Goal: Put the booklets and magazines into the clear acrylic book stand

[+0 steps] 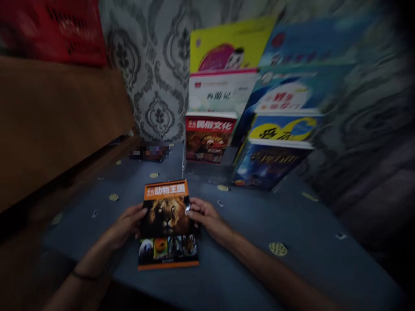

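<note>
Between my two hands is a book (167, 216) with an orange band at the top, a lion on its cover and a row of small animal pictures below. My left hand (129, 222) grips its left edge, thumb on the cover. On the right edge, my right hand (207, 216) holds it the same way, fingers partly hidden behind. The book is above the near part of the blue patterned tabletop (246, 229). Beyond it, a clear stand (207, 172) holds upright books, among them a red-topped book (209, 138) and a dark blue book (269, 164).
More books stand in tiers behind, including a yellow one (227, 43) and a white one (220, 90). A small blurred item (151, 152) lies at the table's back left. A brown wooden panel (61, 129) rises on the left, with a red object (55, 32) on top. Patterned wallpaper (158, 116) covers the back.
</note>
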{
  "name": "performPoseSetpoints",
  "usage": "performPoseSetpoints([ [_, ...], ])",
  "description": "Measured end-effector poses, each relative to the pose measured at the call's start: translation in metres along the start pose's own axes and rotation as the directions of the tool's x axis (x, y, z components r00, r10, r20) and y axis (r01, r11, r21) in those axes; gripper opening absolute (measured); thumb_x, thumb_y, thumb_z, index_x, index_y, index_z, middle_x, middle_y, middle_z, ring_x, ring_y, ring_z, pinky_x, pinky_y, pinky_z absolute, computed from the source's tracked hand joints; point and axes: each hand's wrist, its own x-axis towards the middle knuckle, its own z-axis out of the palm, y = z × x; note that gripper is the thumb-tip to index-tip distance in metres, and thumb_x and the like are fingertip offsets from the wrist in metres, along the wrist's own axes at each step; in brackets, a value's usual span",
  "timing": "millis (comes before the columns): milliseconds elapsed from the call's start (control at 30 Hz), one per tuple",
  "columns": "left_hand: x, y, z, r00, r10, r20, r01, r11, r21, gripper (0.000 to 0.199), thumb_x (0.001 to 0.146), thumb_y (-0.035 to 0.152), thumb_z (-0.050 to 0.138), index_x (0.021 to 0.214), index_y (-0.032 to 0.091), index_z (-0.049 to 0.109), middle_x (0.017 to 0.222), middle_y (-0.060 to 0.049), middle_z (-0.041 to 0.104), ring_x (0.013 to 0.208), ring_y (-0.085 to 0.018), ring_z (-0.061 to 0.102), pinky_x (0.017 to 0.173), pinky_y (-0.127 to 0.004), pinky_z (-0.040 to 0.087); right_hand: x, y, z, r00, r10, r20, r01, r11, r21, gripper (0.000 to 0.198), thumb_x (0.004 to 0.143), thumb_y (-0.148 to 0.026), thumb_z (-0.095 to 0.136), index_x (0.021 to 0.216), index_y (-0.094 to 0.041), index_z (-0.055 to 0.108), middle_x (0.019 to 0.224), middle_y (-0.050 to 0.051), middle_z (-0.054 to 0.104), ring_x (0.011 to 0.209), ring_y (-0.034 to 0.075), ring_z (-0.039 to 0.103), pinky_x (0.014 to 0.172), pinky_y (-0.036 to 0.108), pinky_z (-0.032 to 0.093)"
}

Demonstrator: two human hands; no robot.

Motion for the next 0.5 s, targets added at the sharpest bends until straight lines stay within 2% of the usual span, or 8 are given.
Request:
performPoseSetpoints([
  [100,-0.002,0.005,0.005,0.998,0.028,0.051,-0.023,0.996,-0.085,0.051,0.061,0.05,0.094,0.093,0.017,0.072,0.067,0.002,0.063,0.045,-0.008,0.053,0.034,-0.016,0.04,0.002,-0.002,-0.002,1.0,-0.014,0.025,0.012,0.998,0.057,0.054,0.063,-0.052,0.091,0.099,-0.022,0.064,0.073,-0.005,0.055,0.062,0.01,0.049,0.046,0.018,0.037],
  [267,-0.001,0.017,0.016,0.988,0.079,0.131,-0.06,0.988,-0.143,0.057,0.059,0.053,0.095,0.097,0.018,0.072,0.064,0.003,0.062,0.038,-0.005,0.047,0.033,-0.015,0.042,0.003,-0.004,-0.009,0.998,0.035,0.051,-0.044,0.981,0.188,0.058,0.06,-0.05,0.095,0.102,-0.024,0.064,0.071,-0.007,0.054,0.054,0.007,0.047,0.038,0.015,0.035],
  [367,0.004,0.021,0.016,0.984,0.108,0.144,-0.096,0.992,-0.087,0.061,0.06,0.057,0.094,0.101,0.018,0.072,0.065,0.002,0.062,0.04,-0.006,0.049,0.034,-0.015,0.043,0.004,-0.004,-0.013,0.999,0.002,0.043,-0.009,0.985,0.173,0.058,0.062,-0.049,0.094,0.104,-0.024,0.063,0.072,-0.006,0.056,0.056,0.008,0.049,0.039,0.015,0.039],
  [500,0.015,0.031,0.015,0.967,0.184,0.176,-0.196,0.979,0.053,0.063,0.065,0.062,0.088,0.107,0.017,0.072,0.069,0.001,0.062,0.046,-0.008,0.051,0.036,-0.016,0.045,0.009,-0.009,-0.017,0.993,-0.106,0.048,0.103,0.992,0.076,0.057,0.068,-0.056,0.089,0.108,-0.022,0.065,0.072,-0.005,0.059,0.057,0.008,0.05,0.042,0.016,0.043],
])
